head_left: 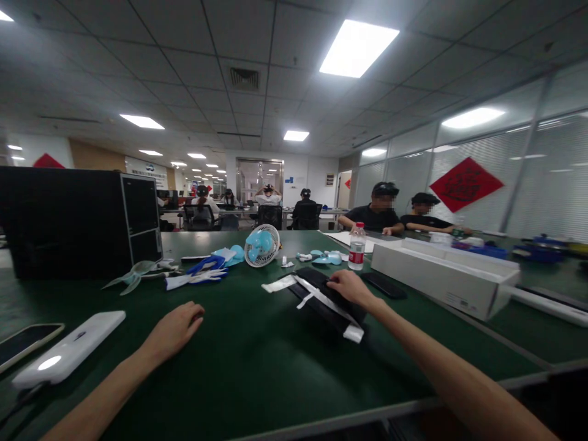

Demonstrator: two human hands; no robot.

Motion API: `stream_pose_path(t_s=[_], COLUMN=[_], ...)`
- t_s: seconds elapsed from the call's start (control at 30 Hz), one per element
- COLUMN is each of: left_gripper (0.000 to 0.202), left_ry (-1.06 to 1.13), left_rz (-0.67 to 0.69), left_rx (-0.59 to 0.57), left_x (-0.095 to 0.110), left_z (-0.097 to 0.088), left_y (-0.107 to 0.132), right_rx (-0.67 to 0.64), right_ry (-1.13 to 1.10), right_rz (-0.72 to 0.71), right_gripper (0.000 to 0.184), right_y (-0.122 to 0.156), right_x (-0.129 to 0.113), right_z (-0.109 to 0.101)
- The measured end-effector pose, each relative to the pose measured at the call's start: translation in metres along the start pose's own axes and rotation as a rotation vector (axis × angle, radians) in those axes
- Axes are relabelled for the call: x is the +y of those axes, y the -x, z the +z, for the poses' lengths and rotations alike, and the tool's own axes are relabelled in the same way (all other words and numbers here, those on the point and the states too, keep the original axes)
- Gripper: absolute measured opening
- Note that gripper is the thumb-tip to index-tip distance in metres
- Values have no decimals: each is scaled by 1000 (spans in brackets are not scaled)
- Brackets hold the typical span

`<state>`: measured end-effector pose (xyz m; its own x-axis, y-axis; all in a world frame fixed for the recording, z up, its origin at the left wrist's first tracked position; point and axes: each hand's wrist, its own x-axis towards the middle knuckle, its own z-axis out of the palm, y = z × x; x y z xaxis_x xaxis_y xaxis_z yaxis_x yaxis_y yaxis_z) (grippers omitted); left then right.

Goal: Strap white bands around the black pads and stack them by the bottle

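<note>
My right hand (348, 286) is closed on the far right edge of a black, flat, sheet-like item (321, 283) with white strips across it. It looks tilted over the green table, and its exact kind cannot be made out. A white strip (280, 283) sticks out at its left end, and another white end shows at the near corner. My left hand (179, 327) is by itself on the left, low over the table, fingers curled together around nothing visible. Just right of the black item lies a black phone-like slab (384, 285).
A small fan (261, 246), blue-and-white gloves (197, 277) and loose blue blades lie behind. A bottle (356, 246) and long white box (443, 275) stand right. Left are a black computer case (68, 223), white power bank (71, 349) and phone (27, 344). People sit opposite.
</note>
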<state>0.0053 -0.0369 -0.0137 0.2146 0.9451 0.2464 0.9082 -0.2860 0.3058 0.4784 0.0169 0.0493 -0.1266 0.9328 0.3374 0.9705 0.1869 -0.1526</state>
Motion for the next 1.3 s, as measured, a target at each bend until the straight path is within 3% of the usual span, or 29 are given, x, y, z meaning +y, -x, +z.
stream_pose_path(t_s=[0.17,0.27,0.37,0.63,0.83,1.13,1.3], left_gripper=[36,36,36,35,36,35,34], left_ry=[3,-1,2,-6,0,-17,-18], left_rz=[33,26,6,-8,0,12,11], left_rx=[9,4,-18,-21,-32,-36,-36], left_x=[0,-7,-12,-15,-16,-5,-4], left_z=[9,12,12,13,12,11,12], left_y=[-3,-4,-5,-5,-3,-2,-2], right_rx=[-2,-23,-39,-54,68,-149,-94], right_ry=[60,83,108,150,214,-139,-254], right_rz=[288,368,402,443,377,440,472], right_gripper=[22,22,22,23,36,38,31], right_y=[-2,-3,-5,-3,18,73,83], right_x=[81,106,115,113,95,78,70], right_z=[0,5,11,16,4,-5,2])
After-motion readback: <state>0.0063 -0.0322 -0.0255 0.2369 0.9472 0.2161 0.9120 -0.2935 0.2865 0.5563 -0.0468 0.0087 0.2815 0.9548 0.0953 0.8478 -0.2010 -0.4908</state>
